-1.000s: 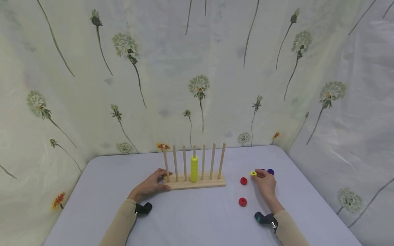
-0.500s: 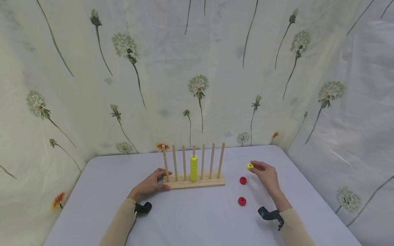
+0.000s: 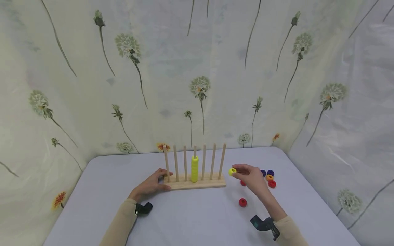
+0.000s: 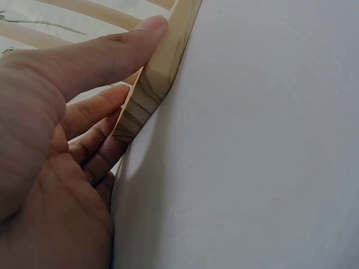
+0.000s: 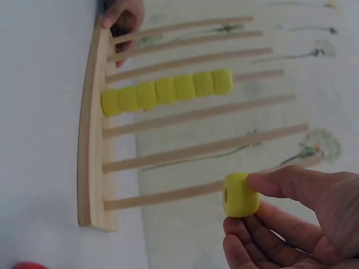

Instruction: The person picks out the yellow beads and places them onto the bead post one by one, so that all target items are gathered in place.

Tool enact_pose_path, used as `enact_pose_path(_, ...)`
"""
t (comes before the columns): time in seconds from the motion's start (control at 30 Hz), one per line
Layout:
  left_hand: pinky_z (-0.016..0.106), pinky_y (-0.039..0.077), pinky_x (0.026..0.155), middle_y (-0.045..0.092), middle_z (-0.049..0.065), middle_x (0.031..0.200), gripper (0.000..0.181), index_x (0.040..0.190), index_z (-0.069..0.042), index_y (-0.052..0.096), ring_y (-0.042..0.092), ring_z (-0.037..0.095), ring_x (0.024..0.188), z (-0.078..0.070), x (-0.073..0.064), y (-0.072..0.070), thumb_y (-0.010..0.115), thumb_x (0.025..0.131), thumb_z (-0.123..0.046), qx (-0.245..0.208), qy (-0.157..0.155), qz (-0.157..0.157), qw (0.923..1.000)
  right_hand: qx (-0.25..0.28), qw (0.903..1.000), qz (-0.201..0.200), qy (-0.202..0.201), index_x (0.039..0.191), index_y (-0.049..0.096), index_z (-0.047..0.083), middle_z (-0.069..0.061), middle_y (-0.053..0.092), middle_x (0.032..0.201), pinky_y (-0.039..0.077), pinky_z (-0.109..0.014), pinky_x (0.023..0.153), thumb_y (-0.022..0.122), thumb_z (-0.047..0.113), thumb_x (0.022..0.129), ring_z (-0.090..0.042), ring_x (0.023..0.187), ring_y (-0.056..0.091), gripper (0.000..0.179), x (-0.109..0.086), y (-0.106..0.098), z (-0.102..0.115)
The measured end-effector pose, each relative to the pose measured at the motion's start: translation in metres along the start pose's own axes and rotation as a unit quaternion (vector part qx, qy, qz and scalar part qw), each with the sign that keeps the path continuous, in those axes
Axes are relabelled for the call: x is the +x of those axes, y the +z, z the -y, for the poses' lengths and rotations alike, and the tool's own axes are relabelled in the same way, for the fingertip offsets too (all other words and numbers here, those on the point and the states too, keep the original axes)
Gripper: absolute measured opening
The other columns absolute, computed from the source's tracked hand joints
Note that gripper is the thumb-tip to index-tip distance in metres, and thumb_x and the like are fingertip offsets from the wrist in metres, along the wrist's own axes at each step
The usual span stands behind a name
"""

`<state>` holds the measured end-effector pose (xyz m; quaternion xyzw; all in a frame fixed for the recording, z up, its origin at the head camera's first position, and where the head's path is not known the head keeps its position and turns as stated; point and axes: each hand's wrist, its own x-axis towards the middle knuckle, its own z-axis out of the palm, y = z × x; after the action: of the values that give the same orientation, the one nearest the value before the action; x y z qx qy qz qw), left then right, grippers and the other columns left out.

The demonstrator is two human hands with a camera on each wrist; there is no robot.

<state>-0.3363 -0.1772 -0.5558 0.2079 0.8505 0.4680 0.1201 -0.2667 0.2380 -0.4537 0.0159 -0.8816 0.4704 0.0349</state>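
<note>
A wooden peg stand [image 3: 212, 183] with several upright pegs stands mid-table. Its middle peg carries a stack of yellow beads [image 3: 194, 169], with the peg's tip bare above them. My left hand [image 3: 150, 184] grips the left end of the base; in the left wrist view its thumb [image 4: 151, 25] lies on one side of the wood and the fingers on the other. Right of the stand, my right hand [image 3: 254, 180] pinches a loose yellow bead [image 5: 241, 195] between thumb and fingers. That bead is held apart from the pegs, its hole visible.
One red bead [image 3: 243, 202] lies near the right forearm, and another red bead [image 3: 243, 183] is partly hidden by the right hand. Beyond that hand sit two dark blue beads [image 3: 270, 172], an orange bead [image 3: 269, 177] and a red bead [image 3: 272, 184]. A flowered curtain surrounds the table.
My right hand has lifted the yellow bead from beside the other beads and carried it left toward the stand. Blue, orange and red beads it covered now show. The left hand stays put.
</note>
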Motion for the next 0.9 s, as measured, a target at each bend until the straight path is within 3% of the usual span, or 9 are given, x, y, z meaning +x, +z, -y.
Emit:
enact_pose_path(0.3, 0.054, 0.024, 0.11, 0.045, 0.004, 0.134, 0.061, 0.131, -0.021, 0.057, 0.037, 0.027, 0.131, -0.001, 0.0, -0.001, 0.081, 0.076, -0.033, 0.002, 0.012, 0.003, 0.9999, -0.023, 0.9984, 0.006, -0.052, 0.114, 0.069, 0.01, -0.009, 0.071, 0.108, 0.056, -0.035, 0.082, 0.076, 0.021, 0.084, -0.022, 0.097, 0.068, 0.033, -0.009, 0.02, 0.044)
enact_pose_path(0.47, 0.054, 0.026, 0.109, 0.046, 0.005, 0.133, 0.058, 0.129, -0.02, 0.058, 0.038, 0.027, 0.129, -0.001, 0.0, -0.001, 0.081, 0.077, -0.029, 0.0, 0.022, 0.001, 0.9998, -0.015, 0.9983, -0.005, -0.056, 0.113, 0.07, 0.01, -0.009, 0.071, 0.107, 0.056, -0.034, 0.082, 0.076, 0.02, 0.083, -0.021, 0.096, 0.068, 0.031, -0.006, 0.026, 0.067)
enact_pose_path(0.9, 0.054, 0.025, 0.11, 0.045, 0.004, 0.134, 0.058, 0.129, -0.023, 0.058, 0.037, 0.026, 0.13, 0.0, -0.001, -0.001, 0.081, 0.076, -0.03, -0.005, 0.009, 0.001, 0.9999, 0.01, 0.9955, -0.047, -0.082, 0.115, 0.07, 0.011, -0.006, 0.069, 0.107, 0.054, -0.037, 0.083, 0.073, 0.021, 0.085, -0.021, 0.097, 0.065, 0.031, 0.002, 0.043, 0.135)
